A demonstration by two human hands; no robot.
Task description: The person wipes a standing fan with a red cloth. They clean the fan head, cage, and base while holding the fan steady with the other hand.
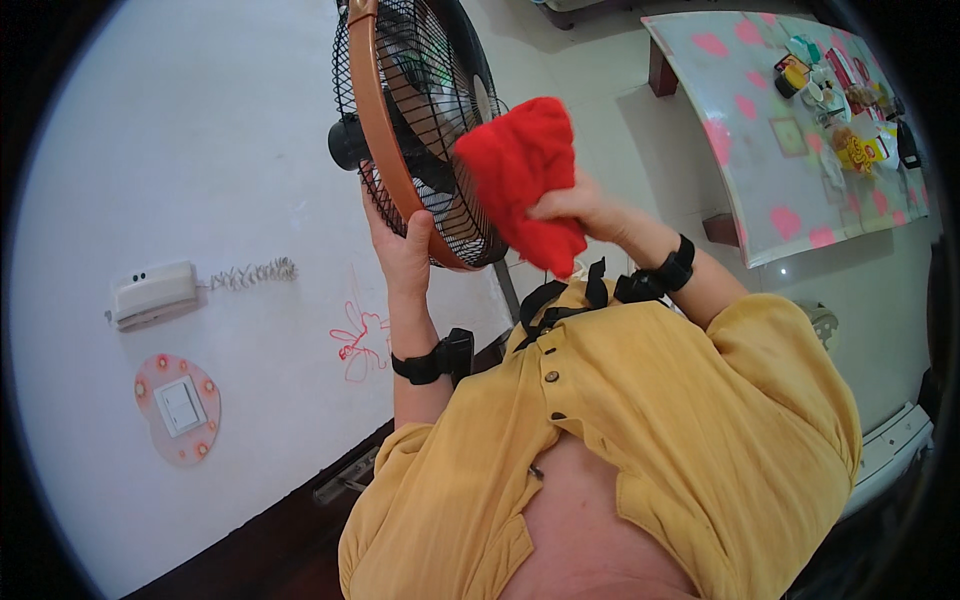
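Observation:
An electric fan head (420,135) with a black wire guard and a copper-coloured rim band (373,105) stands ahead of me, close to the white wall. My left hand (403,251) grips the lower edge of its guard, the thumb lying against the band. In my right hand (581,210) is a bunched red cloth (525,176), held beside the front of the guard. Whether the cloth touches the wires is hard to tell. The cloth hides part of the fan's front, and most of the stand is out of sight.
To the right stands a table (750,135) under a heart-patterned cover, with cups, packets and several small items at its far side. The wall (247,187) on the left carries a white intercom handset (155,292) with a coiled cord and a light switch (180,406).

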